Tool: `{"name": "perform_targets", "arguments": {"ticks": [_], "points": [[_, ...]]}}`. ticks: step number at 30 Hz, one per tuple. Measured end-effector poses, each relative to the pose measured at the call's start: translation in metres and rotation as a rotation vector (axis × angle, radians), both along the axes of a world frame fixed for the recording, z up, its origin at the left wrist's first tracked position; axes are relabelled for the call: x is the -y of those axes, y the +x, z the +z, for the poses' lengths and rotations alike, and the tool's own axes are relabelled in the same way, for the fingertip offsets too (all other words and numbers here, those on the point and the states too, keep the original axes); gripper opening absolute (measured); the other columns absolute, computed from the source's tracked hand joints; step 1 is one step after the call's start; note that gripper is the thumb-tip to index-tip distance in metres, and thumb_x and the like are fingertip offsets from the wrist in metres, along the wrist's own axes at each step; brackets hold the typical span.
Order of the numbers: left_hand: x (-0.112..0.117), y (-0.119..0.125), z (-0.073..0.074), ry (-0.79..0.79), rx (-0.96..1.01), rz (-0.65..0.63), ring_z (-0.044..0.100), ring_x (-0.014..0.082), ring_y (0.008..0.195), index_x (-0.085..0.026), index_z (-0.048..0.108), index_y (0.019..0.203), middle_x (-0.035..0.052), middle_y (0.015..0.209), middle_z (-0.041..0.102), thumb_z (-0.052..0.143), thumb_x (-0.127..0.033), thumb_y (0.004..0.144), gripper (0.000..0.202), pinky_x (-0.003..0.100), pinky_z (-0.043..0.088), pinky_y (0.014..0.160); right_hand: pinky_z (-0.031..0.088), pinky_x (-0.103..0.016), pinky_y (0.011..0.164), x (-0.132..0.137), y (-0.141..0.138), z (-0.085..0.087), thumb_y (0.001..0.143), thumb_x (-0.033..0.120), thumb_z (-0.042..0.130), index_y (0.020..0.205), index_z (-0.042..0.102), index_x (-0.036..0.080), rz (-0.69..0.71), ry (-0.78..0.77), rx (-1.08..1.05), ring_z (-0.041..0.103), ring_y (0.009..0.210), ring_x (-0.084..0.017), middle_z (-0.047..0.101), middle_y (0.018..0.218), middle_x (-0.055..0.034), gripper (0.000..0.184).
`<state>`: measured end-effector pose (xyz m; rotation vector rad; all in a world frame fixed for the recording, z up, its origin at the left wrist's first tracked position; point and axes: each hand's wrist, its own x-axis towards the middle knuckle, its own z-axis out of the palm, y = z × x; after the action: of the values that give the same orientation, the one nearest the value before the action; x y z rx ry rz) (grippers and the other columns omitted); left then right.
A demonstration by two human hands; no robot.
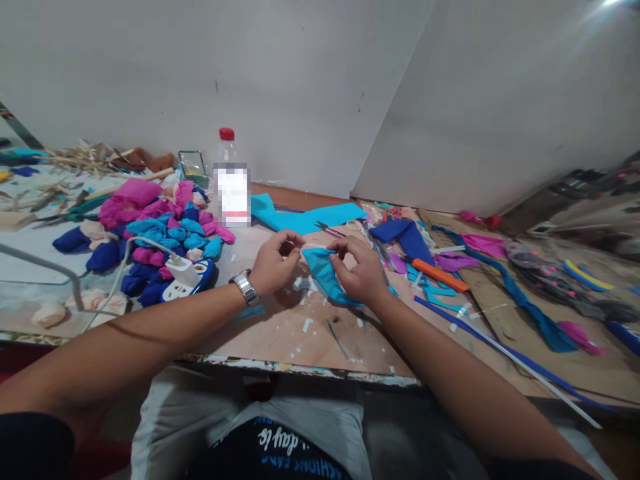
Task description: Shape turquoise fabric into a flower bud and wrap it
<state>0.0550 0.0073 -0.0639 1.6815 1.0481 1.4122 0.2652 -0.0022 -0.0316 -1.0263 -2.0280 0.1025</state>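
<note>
A bright turquoise piece of fabric [325, 273] is gathered in my right hand [363, 270], pinched between thumb and fingers, its lower end hanging toward the tabletop. My left hand [277, 263], with a metal watch on the wrist, is closed in a pinch just left of the fabric's upper edge. What its fingertips hold, if anything, is too small to make out. Thin dark scissors blades [330, 229] show just above my right hand; I cannot tell whether they lie on the table or are held. A longer turquoise strip [310, 219] lies behind both hands.
To the left sit a pile of pink, blue and turquoise fabric bundles [173, 230] and a power strip [187, 283] with a cable. A red-capped bottle [227, 150] stands behind. At right lie an orange cutter [440, 275], a white stick [540, 373] and fabric strips [525, 307].
</note>
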Motion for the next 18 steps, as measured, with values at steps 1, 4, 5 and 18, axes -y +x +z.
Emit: {"name": "perform_targets", "arguments": {"ticks": [1,4,5,18], "points": [[0.000,0.000,0.000,0.003,0.013,-0.012,0.062,0.0138,0.080,-0.018,0.064,0.097,0.0028,0.092,0.068,0.059,-0.014,0.087,0.012,0.027,0.049,0.076,0.047,-0.040,0.081,0.000,0.000,0.000,0.089,0.023,0.061,0.093,0.066,0.022,0.002,-0.005,-0.008,0.062,0.077,-0.021,0.070,0.086,-0.0029,0.007],[0.002,0.002,0.001,0.010,0.071,-0.066,0.064,0.0139,0.083,-0.019,0.063,0.098,0.0033,0.094,0.068,0.062,-0.017,0.088,0.010,0.027,0.051,0.079,0.048,-0.038,0.078,-0.002,0.001,-0.001,0.090,0.022,0.060,0.096,0.066,0.022,0.003,-0.031,-0.031,0.063,0.078,-0.021,0.071,0.088,-0.0029,0.009],[0.003,0.003,0.002,0.007,0.087,-0.083,0.064,0.0138,0.083,-0.019,0.062,0.098,0.0034,0.094,0.068,0.064,-0.019,0.088,0.011,0.027,0.052,0.079,0.049,-0.038,0.078,-0.003,0.001,-0.002,0.090,0.022,0.059,0.097,0.066,0.022,0.001,-0.039,-0.030,0.064,0.078,-0.021,0.072,0.089,-0.0031,0.009],[0.013,0.003,0.011,0.050,0.088,-0.209,0.066,0.0140,0.082,-0.017,0.062,0.097,0.0050,0.093,0.067,0.069,-0.032,0.090,0.017,0.027,0.055,0.077,0.049,-0.039,0.082,-0.009,0.003,-0.011,0.093,0.020,0.055,0.102,0.065,0.021,0.052,-0.081,-0.001,0.066,0.085,-0.022,0.073,0.097,-0.0054,0.014]]}}
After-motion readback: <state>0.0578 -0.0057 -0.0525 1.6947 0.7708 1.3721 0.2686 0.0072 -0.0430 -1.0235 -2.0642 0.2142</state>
